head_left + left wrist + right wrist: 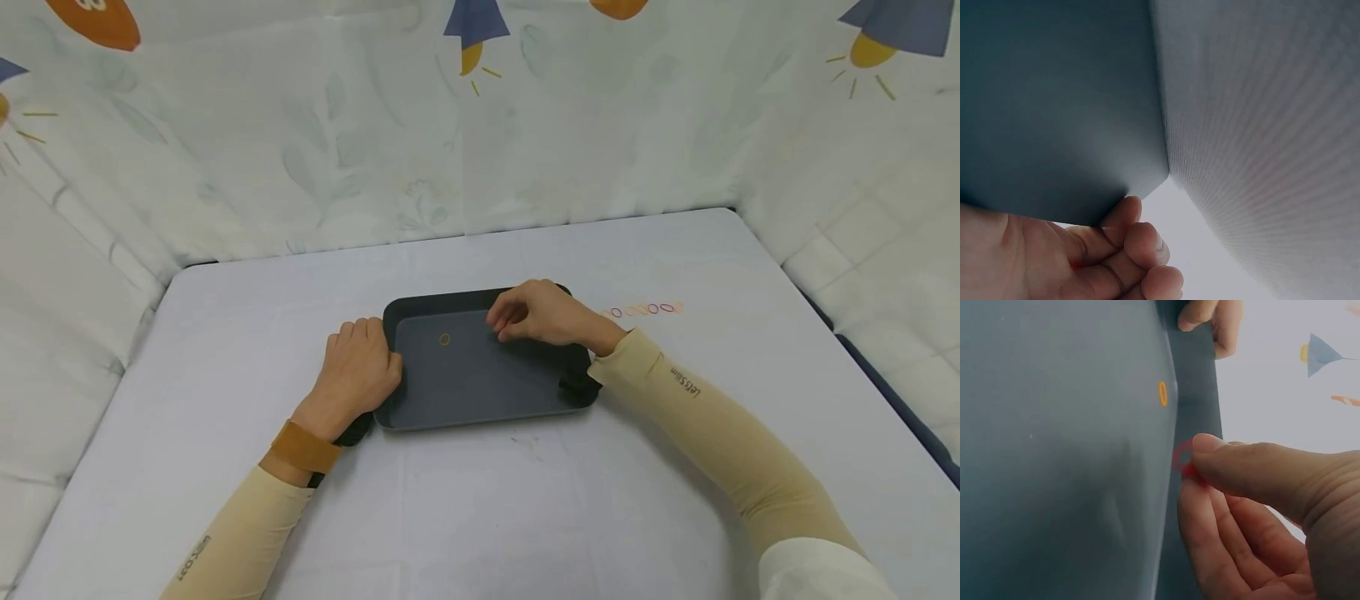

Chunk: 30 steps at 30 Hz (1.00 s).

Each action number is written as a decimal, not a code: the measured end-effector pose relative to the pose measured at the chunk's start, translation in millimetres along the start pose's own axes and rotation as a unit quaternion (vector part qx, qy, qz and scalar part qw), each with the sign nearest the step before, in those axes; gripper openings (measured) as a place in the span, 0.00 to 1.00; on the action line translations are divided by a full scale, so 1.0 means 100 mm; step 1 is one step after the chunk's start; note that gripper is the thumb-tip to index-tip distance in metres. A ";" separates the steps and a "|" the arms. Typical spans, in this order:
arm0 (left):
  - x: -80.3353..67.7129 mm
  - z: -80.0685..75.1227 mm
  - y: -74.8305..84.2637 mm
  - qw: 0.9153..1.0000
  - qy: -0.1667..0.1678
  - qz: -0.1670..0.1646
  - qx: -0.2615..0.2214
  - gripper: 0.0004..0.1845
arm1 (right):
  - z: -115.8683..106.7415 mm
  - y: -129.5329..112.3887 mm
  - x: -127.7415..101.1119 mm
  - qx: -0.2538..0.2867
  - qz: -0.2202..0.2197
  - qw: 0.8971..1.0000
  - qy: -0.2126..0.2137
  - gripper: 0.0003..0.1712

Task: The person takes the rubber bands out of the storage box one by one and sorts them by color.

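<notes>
A dark grey rectangular tray (472, 383) with raised sides lies on the table. My left hand (356, 367) grips its left side, thumb at the rim; in the left wrist view, curled fingers (1124, 215) show at the tray's edge. Over the right half of the tray, my right hand (543, 312) pinches a small red rubber band (1194, 471) between thumb and forefinger. One orange rubber band (1160, 394) lies on the tray floor, left of the right hand in the head view.
Right of the tray, a row of several small orange, red and pink rubber bands (653, 308) lies on the white-covered table (480, 517). Behind the table hangs a patterned curtain (360, 125). A black clip-like piece (577, 383) shows at the tray's right end.
</notes>
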<state>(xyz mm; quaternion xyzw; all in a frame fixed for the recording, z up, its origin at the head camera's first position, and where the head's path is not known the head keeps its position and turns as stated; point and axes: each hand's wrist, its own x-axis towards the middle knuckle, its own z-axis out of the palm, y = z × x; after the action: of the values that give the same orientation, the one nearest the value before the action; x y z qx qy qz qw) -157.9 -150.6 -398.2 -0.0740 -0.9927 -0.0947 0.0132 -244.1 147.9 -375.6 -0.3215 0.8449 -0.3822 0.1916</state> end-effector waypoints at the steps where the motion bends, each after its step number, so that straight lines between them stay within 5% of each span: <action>1: 0.00 0.00 0.00 1.000 0.000 0.000 0.000 0.13 | 0.01 0.00 0.00 0.001 0.000 1.000 0.000 0.13; 17: 0.01 0.00 0.02 1.000 0.007 0.007 -0.004 0.12 | 0.04 -0.02 -0.02 -0.006 0.001 1.000 -0.029 0.10; 30: -0.01 -0.02 0.01 1.000 0.008 0.010 0.001 0.11 | -0.06 -0.03 -0.10 0.162 0.028 0.986 -0.022 0.19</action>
<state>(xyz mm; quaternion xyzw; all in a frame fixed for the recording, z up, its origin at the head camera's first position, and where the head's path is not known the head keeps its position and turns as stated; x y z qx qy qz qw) -157.1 -150.4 -396.4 -0.0831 -0.9918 -0.0942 0.0225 -239.5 156.4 -368.8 -0.2711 0.7758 -0.5015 0.2706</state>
